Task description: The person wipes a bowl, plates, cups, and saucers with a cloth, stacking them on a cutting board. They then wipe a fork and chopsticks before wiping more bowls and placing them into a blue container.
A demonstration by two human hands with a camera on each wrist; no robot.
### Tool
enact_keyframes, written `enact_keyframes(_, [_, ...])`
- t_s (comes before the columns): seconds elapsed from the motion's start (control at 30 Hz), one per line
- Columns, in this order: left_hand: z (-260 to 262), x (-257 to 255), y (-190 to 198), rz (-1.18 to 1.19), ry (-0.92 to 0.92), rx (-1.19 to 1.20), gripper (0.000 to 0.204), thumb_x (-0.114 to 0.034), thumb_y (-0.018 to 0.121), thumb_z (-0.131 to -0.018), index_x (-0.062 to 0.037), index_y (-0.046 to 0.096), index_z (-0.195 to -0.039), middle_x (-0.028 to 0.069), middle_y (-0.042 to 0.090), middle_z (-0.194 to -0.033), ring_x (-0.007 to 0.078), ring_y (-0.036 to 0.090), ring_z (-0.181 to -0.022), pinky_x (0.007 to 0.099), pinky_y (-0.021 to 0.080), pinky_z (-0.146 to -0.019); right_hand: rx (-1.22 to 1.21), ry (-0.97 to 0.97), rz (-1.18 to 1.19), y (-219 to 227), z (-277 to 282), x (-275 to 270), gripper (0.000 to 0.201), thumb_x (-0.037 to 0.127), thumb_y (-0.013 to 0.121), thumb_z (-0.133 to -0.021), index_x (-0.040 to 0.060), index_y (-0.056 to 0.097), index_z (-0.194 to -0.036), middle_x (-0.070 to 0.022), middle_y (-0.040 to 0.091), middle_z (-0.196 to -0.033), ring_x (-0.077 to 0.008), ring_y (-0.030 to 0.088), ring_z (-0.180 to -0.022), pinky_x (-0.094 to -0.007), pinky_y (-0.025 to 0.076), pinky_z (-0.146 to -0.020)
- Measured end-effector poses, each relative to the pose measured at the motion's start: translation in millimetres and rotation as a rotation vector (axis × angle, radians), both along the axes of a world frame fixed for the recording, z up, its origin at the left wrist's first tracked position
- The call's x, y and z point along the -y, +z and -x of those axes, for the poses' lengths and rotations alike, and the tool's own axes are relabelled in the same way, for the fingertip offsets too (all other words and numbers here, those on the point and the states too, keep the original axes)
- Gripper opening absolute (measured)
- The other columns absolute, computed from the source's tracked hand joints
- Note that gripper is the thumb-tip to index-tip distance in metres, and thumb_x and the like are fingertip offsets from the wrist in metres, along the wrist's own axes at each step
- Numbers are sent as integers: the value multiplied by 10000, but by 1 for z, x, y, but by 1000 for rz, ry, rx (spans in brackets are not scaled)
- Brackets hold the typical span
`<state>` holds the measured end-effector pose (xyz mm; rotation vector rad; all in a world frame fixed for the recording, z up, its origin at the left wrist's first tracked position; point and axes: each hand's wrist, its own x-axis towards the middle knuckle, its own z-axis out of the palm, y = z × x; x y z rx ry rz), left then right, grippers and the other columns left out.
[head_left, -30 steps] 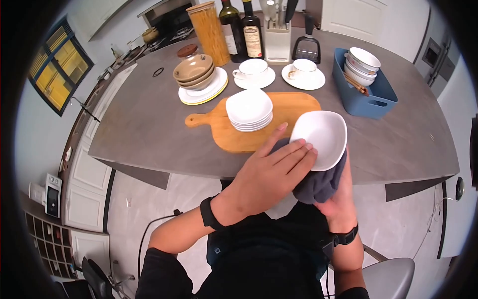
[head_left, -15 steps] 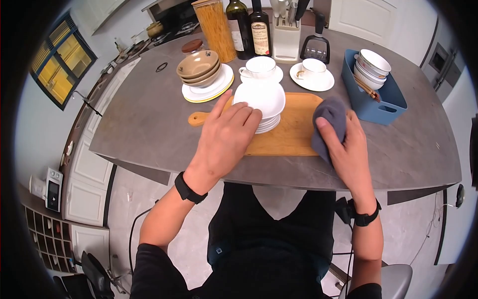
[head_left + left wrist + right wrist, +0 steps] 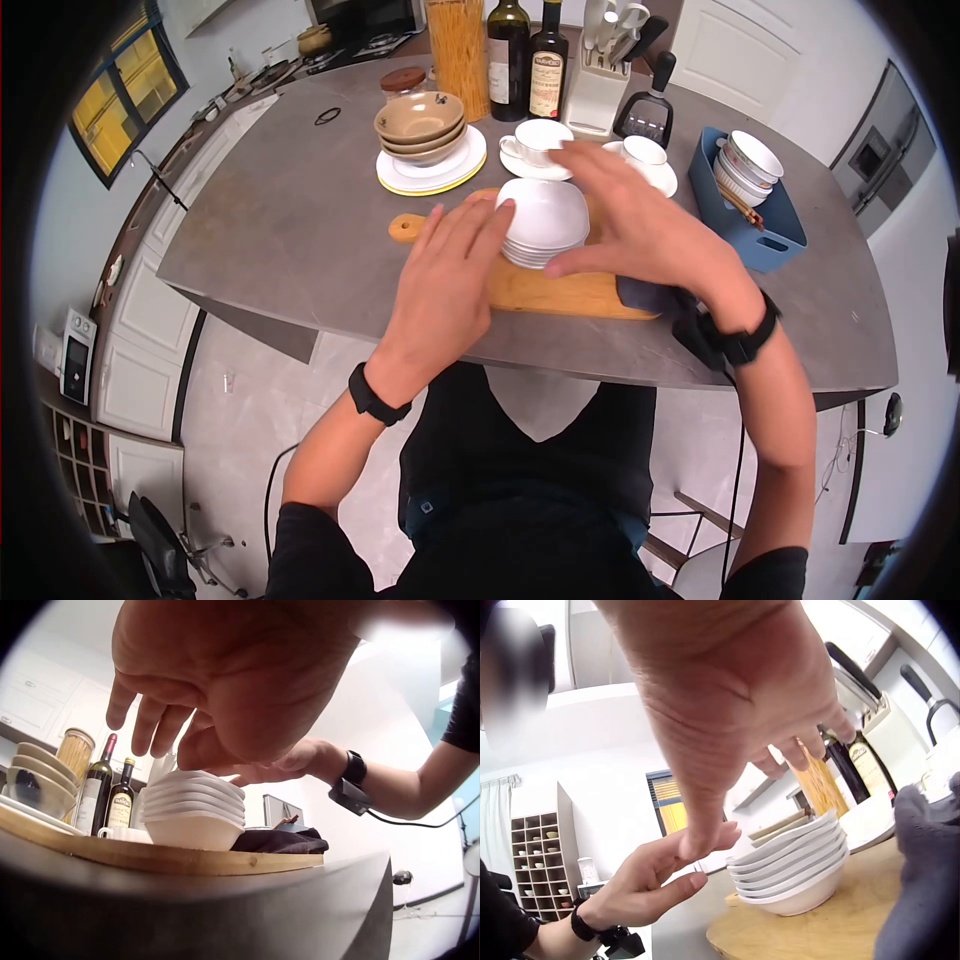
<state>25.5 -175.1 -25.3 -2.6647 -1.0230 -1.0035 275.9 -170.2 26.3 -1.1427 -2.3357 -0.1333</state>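
Observation:
A stack of several white square bowls (image 3: 543, 215) stands on the wooden cutting board (image 3: 570, 295). At the stack's left side is my left hand (image 3: 437, 270), fingers extended, the fingertips right at the rim in the head view. My right hand (image 3: 665, 230) is spread at the right side, thumb apart from the fingers, and holds nothing. Both wrist views show the bowls (image 3: 196, 814) nested one in another, below the hands. A dark grey cloth (image 3: 643, 294) lies crumpled on the right end of the board, partly hidden by the right wrist in the head view.
Behind the board stand two white cups (image 3: 543, 138) on saucers. Brown bowls (image 3: 420, 118) sit on white plates (image 3: 470, 165) at the left. A blue bin (image 3: 735, 215) with bowls and chopsticks is at right. Bottles (image 3: 547, 75), a pasta jar (image 3: 457, 60) and a knife block (image 3: 596, 95) line the back.
The white bowl that was held with the cloth was put on the stack. My right hand let go of the cloth on the board and moved left to the bowls.

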Motion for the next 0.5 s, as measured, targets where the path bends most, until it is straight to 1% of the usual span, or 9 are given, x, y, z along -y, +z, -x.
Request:
enact_keyframes(0.03, [4, 1, -2, 24, 16, 31, 661, 116, 570, -840, -39, 493, -1477, 180, 534, -1475, 356, 510, -1373, 495, 386, -1162, 6, -9, -5, -4, 8, -11, 940, 539, 860, -751, -72, 520, -1379, -295, 529, -1423, -446, 540, -1295, -468, 461, -1080])
enact_keyframes(0.07, [8, 2, -6, 17, 8, 37, 661, 116, 570, -840, -39, 493, -1477, 180, 534, -1475, 356, 510, -1373, 495, 386, -1162, 59, 10, 93, -10, 16, -22, 1020, 541, 884, -701, -76, 477, -1404, -289, 516, -1438, -433, 534, -1311, -463, 463, -1082])
enact_keyframes(0.1, [11, 4, -12, 76, -14, 125, 640, 88, 580, -871, -29, 471, -1491, 196, 523, -1483, 374, 507, -1370, 481, 398, -1148, 110, 29, 192, -10, 23, -31, 1103, 542, 909, -652, -81, 435, -1428, -284, 503, -1454, -419, 528, -1326, -458, 465, -1084])
enact_keyframes(0.13, [14, 5, -18, 137, -34, 212, 623, 60, 589, -903, -19, 448, -1504, 212, 513, -1492, 392, 503, -1367, 467, 410, -1134, 117, 23, 188, -1, 28, -39, 1103, 542, 909, -652, -81, 435, -1428, -284, 503, -1454, -419, 528, -1326, -458, 465, -1084])
enact_keyframes(0.2, [20, 5, -34, 184, -40, 278, 609, 14, 613, -920, -9, 441, -1503, 222, 521, -1481, 407, 511, -1352, 461, 424, -1118, 356, -76, 716, 19, 40, -51, 1243, 505, 930, -621, -98, 316, -1517, -320, 448, -1499, -391, 464, -1411, -417, 393, -1171])
enact_keyframes(0.33, [32, 1, -51, 290, -30, 409, 590, -119, 672, -955, 7, 449, -1486, 236, 572, -1414, 429, 565, -1269, 455, 457, -1077, 414, -50, 791, 32, 46, -56, 1199, 465, 932, -634, -79, 325, -1513, -316, 454, -1488, -399, 486, -1389, -422, 413, -1148])
enact_keyframes(0.37, [33, 3, -53, 298, -16, 418, 590, -119, 672, -955, 7, 449, -1486, 236, 572, -1414, 429, 565, -1269, 455, 457, -1077, 422, -46, 805, 35, 47, -54, 1192, 450, 936, -635, -71, 319, -1511, -305, 459, -1486, -403, 494, -1380, -426, 421, -1137])
enact_keyframes(0.43, [30, 3, -51, 224, -20, 316, 596, -162, 691, -948, 7, 463, -1472, 237, 610, -1353, 435, 599, -1202, 461, 476, -1052, 436, -28, 803, 32, 46, -59, 1173, 411, 948, -632, -30, 307, -1510, -283, 468, -1480, -409, 503, -1367, -438, 436, -1115])
enact_keyframes(0.5, [30, 3, -53, 210, -1, 311, 593, -165, 699, -942, 7, 472, -1463, 229, 619, -1336, 432, 604, -1191, 464, 480, -1043, 454, 6, 781, 30, 44, -62, 1165, 408, 948, -632, -19, 311, -1508, -280, 463, -1486, -412, 503, -1366, -441, 437, -1114])
